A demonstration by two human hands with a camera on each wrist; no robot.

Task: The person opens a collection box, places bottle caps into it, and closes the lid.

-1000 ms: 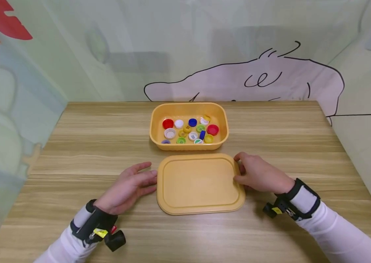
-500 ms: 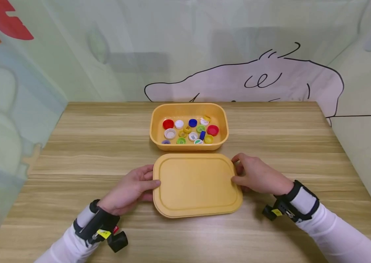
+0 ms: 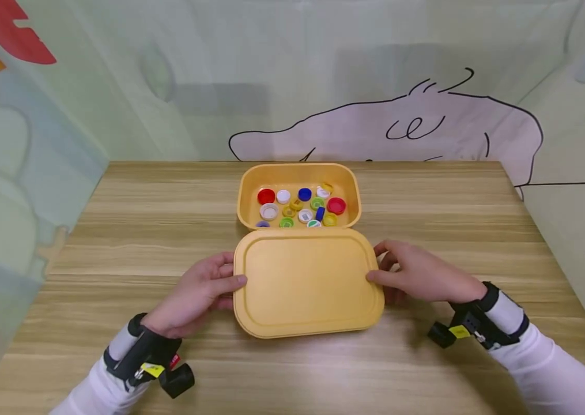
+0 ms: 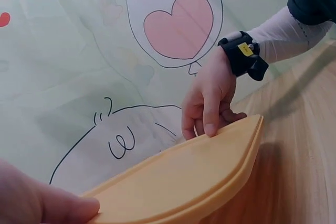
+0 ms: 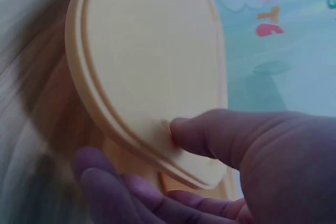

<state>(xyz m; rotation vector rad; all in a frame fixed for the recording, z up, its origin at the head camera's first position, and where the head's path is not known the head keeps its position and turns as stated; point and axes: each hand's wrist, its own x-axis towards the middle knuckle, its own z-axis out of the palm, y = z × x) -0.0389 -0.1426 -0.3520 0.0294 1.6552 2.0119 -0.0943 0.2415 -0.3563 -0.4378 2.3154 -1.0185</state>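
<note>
Between both hands, a yellow-orange plastic lid (image 3: 309, 282) is held up off the table by its short ends. My left hand (image 3: 193, 294) pinches the left end, thumb on top and fingers underneath. At the opposite end my right hand (image 3: 422, 272) grips the edge, its thumb (image 5: 205, 132) pressing the top face and its fingers below. Just behind the lid stands a matching box (image 3: 242, 199), its near wall partly hidden by the lid. Inside the box lie several bottle caps (image 3: 336, 206) in red, white, blue, green and yellow.
A wood-grain table (image 3: 168, 207) carries everything. A cloth backdrop (image 3: 292, 80) with cartoon drawings hangs behind its far edge. Each wrist wears a strapped camera, such as the left wrist camera (image 3: 177, 380).
The left hand has taken hold of the lid's left end. Both hands have raised the lid off the table, and its far edge now overlaps the box's near wall in view.
</note>
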